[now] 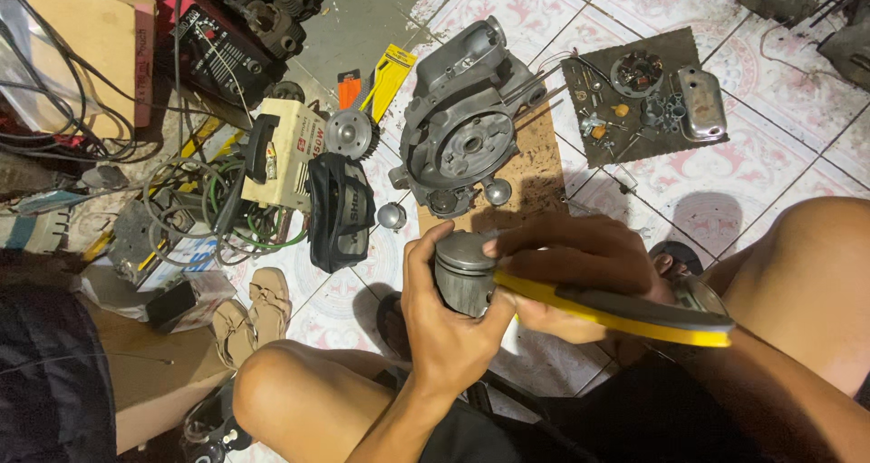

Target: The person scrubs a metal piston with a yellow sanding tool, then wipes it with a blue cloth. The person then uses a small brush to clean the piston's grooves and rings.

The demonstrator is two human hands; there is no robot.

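Note:
My left hand [446, 313] is wrapped around a grey metal piston [464, 271], held upright in front of me over my lap. My right hand [575, 268] grips pliers with yellow and black handles [625, 316]; its fingers reach over the piston's side, and the tool's jaws are hidden at the piston. The handles stick out to the right over my right knee. Beyond my hands a grey engine crankcase [460, 128] lies on a brown cardboard sheet [530, 168] on the tiled floor.
A dark mat [634, 146] at the right carries small engine parts and a chrome cover [700, 102]. On the left are a cream box-shaped machine [288, 150], a black pouch [341, 209], tangled cables [195, 200], sandals [258, 309] and a cardboard box [149, 372]. Two round metal pieces [391, 215] lie near the crankcase.

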